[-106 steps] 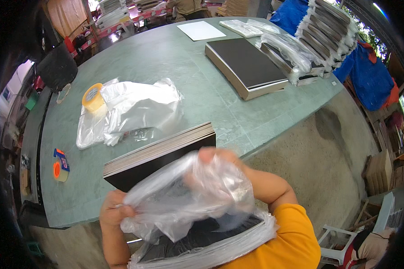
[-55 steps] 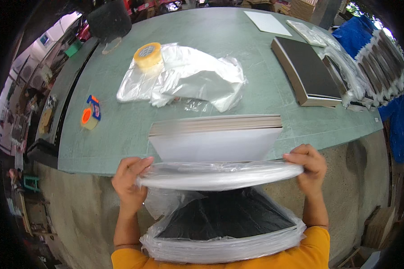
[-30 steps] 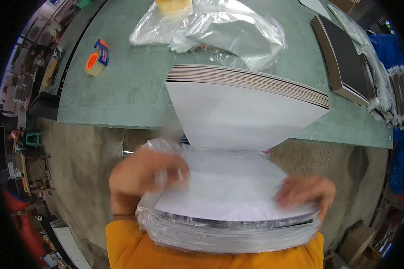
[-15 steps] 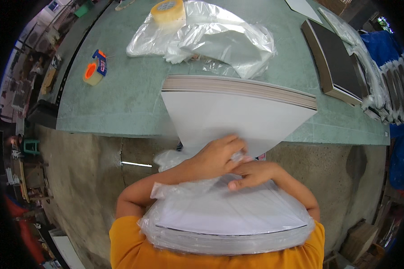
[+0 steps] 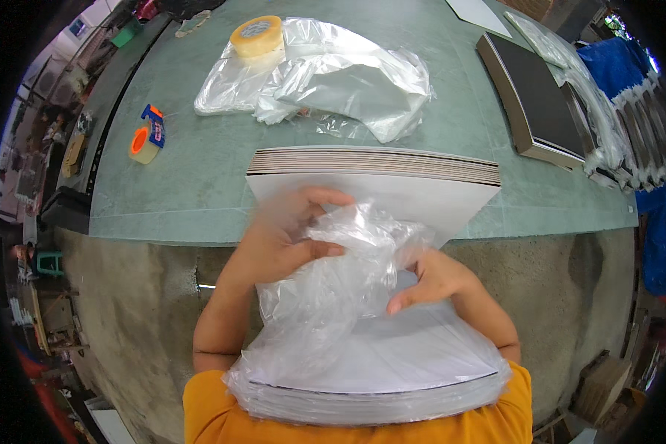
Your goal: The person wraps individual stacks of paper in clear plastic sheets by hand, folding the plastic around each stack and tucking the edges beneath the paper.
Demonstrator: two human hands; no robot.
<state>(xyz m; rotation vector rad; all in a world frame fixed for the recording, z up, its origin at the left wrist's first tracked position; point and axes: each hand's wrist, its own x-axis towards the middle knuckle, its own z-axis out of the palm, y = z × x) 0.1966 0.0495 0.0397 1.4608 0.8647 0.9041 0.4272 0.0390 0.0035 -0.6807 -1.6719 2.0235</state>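
Observation:
A stack of white-faced boards (image 5: 392,189) leans over the near table edge, its layered far end showing. A clear plastic bag (image 5: 333,296) is bunched over its middle. Against my body lies a plastic-covered white stack (image 5: 414,355); the crumpled film hides whether both are one. My left hand (image 5: 285,237) is at the left of the bunched film, thumb and forefinger apart, its back smeared by motion. My right hand (image 5: 440,281) is at the film's right side, thumb stretched away from the other fingers, which are partly hidden by film.
A tape roll (image 5: 257,37) sits on clear plastic bags (image 5: 333,74) on the green table (image 5: 192,177). A tape dispenser (image 5: 149,135) is at left. Dark-topped boards (image 5: 533,96) and wrapped packs (image 5: 647,133) are at right. Concrete floor (image 5: 140,311) lies below.
My hands have moved apart from their crossed position; the left went up and left, the right slightly lower. The film between them has spread out and bunched up over the white boards.

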